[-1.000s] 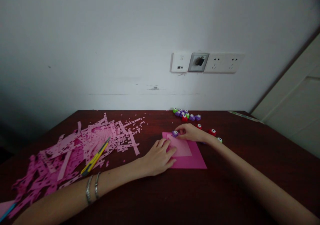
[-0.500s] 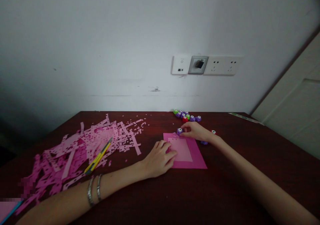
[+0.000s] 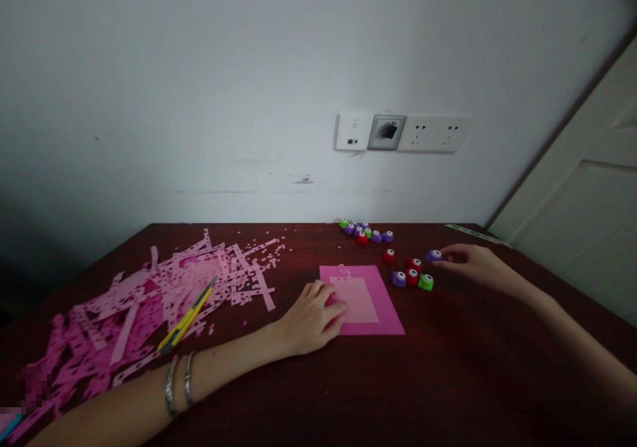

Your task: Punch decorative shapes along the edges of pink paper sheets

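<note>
My left hand point(image 3: 311, 318) rests with its fingers spread on the left side of a light pink sheet point(image 3: 355, 304), which lies on a larger dark pink sheet point(image 3: 391, 324). Small punched-out paper bits point(image 3: 343, 272) are scattered at the sheets' far end. Off to the right, my right hand point(image 3: 470, 263) pinches a purple craft paper punch point(image 3: 434, 255) with a white top, at table level. Close by stand another purple punch point(image 3: 399, 279), a green punch point(image 3: 425, 282) and several red punches point(image 3: 412, 276).
More coloured punches point(image 3: 362, 237) cluster near the wall. At the left lies a heap of pink paper strips point(image 3: 144, 301) with a yellow utility knife point(image 3: 186, 318) on it. A flat strip point(image 3: 478, 235) lies by the back right edge, below wall sockets point(image 3: 435, 134).
My right hand has carried the purple punch from the far edge of the sheets to the right, beside the other punches. Paper bits show where it was. My left hand stays on the paper.
</note>
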Motion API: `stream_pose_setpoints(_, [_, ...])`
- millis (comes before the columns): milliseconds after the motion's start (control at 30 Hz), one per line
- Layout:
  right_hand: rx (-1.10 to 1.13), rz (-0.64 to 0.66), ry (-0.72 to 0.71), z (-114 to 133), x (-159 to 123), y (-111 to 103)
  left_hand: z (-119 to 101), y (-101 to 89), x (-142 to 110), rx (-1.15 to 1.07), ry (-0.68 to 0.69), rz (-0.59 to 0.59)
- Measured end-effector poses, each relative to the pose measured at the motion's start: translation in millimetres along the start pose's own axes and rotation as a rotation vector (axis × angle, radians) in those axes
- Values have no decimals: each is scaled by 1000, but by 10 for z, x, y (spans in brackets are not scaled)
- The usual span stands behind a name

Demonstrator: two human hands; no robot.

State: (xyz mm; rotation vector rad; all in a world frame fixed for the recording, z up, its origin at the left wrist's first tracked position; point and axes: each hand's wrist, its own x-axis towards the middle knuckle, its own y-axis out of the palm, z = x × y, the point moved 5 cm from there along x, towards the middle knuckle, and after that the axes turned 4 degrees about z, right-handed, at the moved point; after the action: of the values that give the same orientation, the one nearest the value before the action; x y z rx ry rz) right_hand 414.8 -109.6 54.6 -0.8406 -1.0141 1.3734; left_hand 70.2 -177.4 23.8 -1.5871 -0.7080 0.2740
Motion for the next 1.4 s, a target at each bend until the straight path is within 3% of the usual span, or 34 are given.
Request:
stream_pose_setpoints(167, [-8, 66, 76, -310, -77, 126, -1, -4, -2, -14, -1, -1])
stream_pose_setpoints(433, [19, 152, 104, -305, -108, 283, 6, -15, -2, -29, -12, -15])
stream_pose_setpoints(567, [8, 171, 88, -354, -100, 247, -2, -30, -8, -44, -31, -20])
stream_pose_setpoints(667, [-13, 103, 73, -327, -99, 104, 20, -43, -9, -99, -52, -45])
stream_pose_setpoints(733, [-11, 60, 31, -195, -113, 8, 81, -64, 9, -180, -83, -86])
stream_pose_setpoints(833, [15, 76, -77, 201, -170, -8, 265, -122, 88, -318, -149, -175])
stream_pose_setpoints(967, [85, 232, -241, 876, -328, 260, 649, -238, 307, -370, -246, -264])
stream_pose_setpoints(1067, [94, 291, -321, 1229, -452, 527, 978, -332, 531, -329, -315, -318])
stream_pose_setpoints(1233, [82, 265, -401, 1401, -559, 859, 1359, -299, 958, -313, -340, -314])
stream_pose_setpoints(1400, [134, 160, -366, 1323, -575, 965, 1519, -1, 1331, -286, -389, -180])
